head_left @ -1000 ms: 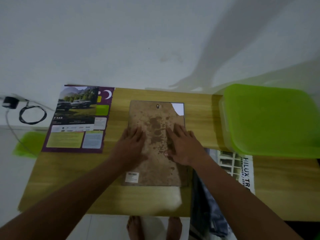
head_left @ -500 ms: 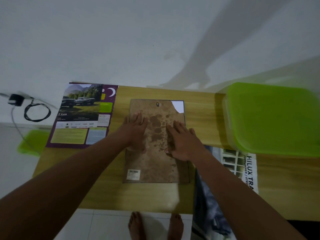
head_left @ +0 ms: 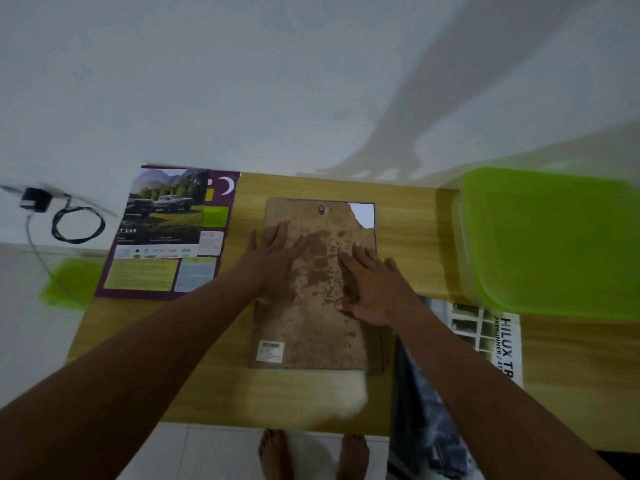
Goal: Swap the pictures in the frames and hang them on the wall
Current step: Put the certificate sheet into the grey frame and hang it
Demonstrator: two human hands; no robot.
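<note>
Both hands, left (head_left: 277, 261) and right (head_left: 372, 289), grip open, flat on frame back (head_left: 311, 334) (picture hidden underneath).

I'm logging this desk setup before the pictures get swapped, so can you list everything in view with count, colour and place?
Picture frame: 1, stained brown backing up, table centre, top right corner torn.
Hanger hook: 1, dark, top of the backing.
Barcode sticker: 1, white, backing's lower left.
Truck poster: 1, purple-edged, table's left end.
Hilux print: 1, white with black lettering, right of frame, partly under the bin.
Lidded bin: 1, lime green, table's right end.
Table: 1, light wood.
Charger with cable: 1, black, floor at left.
Left hand: flat on the backing.
Right hand: flat on the backing.
Feet: 2, bare, below the table edge.
</note>
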